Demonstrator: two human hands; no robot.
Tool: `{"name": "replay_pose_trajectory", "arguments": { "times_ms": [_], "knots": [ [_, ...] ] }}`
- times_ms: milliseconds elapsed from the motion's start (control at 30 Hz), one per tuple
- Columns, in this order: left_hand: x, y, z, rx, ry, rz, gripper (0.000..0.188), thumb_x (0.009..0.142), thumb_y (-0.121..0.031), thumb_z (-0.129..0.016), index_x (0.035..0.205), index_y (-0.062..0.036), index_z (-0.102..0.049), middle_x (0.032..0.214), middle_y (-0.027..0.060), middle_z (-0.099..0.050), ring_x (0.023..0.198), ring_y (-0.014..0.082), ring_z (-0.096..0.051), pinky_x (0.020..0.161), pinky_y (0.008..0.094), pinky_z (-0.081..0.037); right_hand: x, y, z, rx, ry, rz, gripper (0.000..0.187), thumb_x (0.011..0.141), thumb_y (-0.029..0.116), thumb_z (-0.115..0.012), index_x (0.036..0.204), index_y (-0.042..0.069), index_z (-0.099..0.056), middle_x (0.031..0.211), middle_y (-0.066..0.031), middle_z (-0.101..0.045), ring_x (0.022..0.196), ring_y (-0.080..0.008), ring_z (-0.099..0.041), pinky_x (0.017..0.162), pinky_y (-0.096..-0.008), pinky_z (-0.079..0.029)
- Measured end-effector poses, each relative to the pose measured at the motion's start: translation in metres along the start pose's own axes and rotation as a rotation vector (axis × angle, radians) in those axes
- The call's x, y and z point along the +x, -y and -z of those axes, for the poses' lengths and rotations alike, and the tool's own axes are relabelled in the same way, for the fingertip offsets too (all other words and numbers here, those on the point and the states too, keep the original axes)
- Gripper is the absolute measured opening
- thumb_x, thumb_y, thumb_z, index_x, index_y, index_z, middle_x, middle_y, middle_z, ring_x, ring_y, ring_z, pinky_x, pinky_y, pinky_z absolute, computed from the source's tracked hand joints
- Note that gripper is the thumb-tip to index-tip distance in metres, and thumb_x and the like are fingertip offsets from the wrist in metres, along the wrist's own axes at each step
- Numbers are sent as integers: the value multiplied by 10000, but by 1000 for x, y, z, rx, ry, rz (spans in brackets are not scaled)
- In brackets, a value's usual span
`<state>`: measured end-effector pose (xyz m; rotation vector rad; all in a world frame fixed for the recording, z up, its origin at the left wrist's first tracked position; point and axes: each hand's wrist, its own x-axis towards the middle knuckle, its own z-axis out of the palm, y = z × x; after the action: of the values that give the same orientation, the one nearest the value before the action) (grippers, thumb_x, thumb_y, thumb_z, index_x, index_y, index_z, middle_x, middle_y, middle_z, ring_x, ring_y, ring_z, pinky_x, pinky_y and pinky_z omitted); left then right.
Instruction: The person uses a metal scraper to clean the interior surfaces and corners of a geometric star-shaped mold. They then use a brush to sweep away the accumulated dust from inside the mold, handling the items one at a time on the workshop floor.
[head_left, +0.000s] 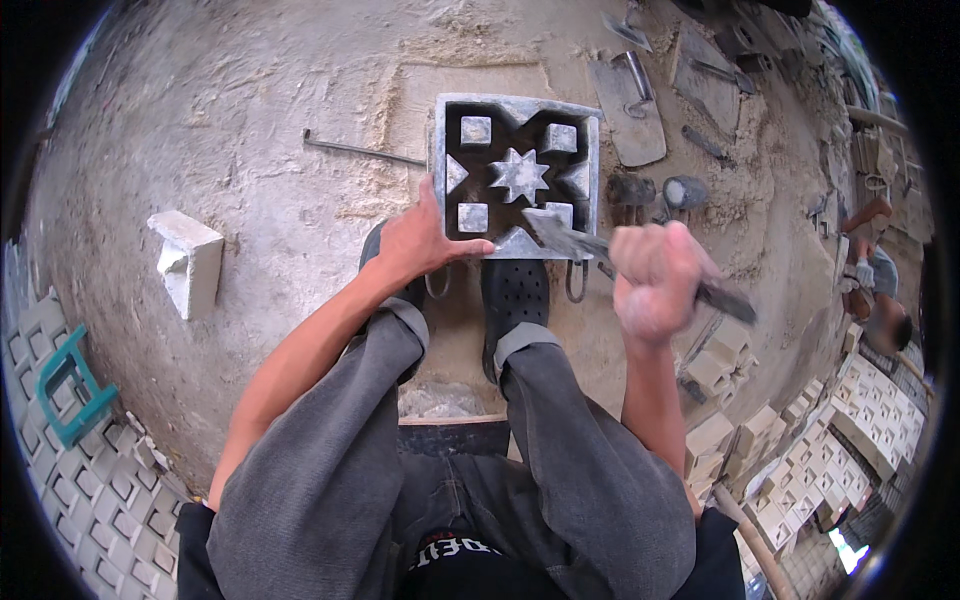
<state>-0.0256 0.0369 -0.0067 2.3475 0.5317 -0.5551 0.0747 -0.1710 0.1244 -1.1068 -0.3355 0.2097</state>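
Observation:
A square grey metal mould stands on the ground in front of my shoes. Inside it are a star-shaped block, square blocks near the corners and pointed wedges along the walls. My left hand grips its near left corner, thumb along the front edge and fingers against the left side. In my right hand, closed in a fist and slightly blurred, is a trowel-like scraper. Its smeared blade points left over the near right corner of the mould, and its dark handle end sticks out to the right.
A white block lies at left, beyond a green plastic stool. A thin rod reaches the mould's left side. Trowels and two short cylinders lie at right. Patterned blocks and another person are farther right.

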Motion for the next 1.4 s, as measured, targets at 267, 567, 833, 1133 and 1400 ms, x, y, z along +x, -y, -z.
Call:
{"name": "replay_pose_trajectory", "arguments": {
  "times_ms": [267, 567, 833, 1133, 1400],
  "knots": [
    [1, 3, -2, -7, -16, 4, 1389, 540, -789, -754, 1413, 137, -196, 929, 285, -677, 878, 408, -692, 777, 450, -550, -7, -33, -5, -513, 141, 43, 410, 981, 70, -430, 588, 39, -313, 531, 15, -321, 472, -78, -248, 457, -308, -207],
    [2, 1, -2, -24, -10, -9, 1400, 539, -808, -735, 1403, 157, -205, 908, 292, -674, 858, 413, -690, 765, 452, -551, -2, -44, -4, -555, 202, 126, 387, 907, 76, -545, 549, 18, -408, 499, -51, -355, 401, -148, -343, 414, -339, -262],
    [1, 3, -1, -71, -32, -45, 1384, 549, -784, -750, 1414, 138, -188, 946, 287, -676, 889, 417, -687, 792, 467, -543, -10, -70, 7, -507, 232, 98, 391, 962, 92, -449, 599, 39, -314, 546, 11, -319, 497, -93, -278, 468, -300, -224],
    [-3, 3, 4, -65, -7, -14, 1366, 563, -781, -745, 1418, 125, -187, 946, 295, -674, 885, 417, -688, 782, 473, -539, -6, -51, 2, -493, 194, 147, 372, 904, 102, -538, 566, 2, -418, 521, -10, -390, 442, -132, -344, 442, -328, -274],
    [-6, 15, -4, -45, -37, -13, 1376, 557, -789, -740, 1419, 136, -195, 941, 297, -673, 876, 410, -692, 781, 463, -546, 2, -38, -13, -282, 89, -141, 426, 964, 128, -513, 569, 17, -397, 532, 20, -390, 477, -80, -355, 449, -302, -248]
  ]
}}
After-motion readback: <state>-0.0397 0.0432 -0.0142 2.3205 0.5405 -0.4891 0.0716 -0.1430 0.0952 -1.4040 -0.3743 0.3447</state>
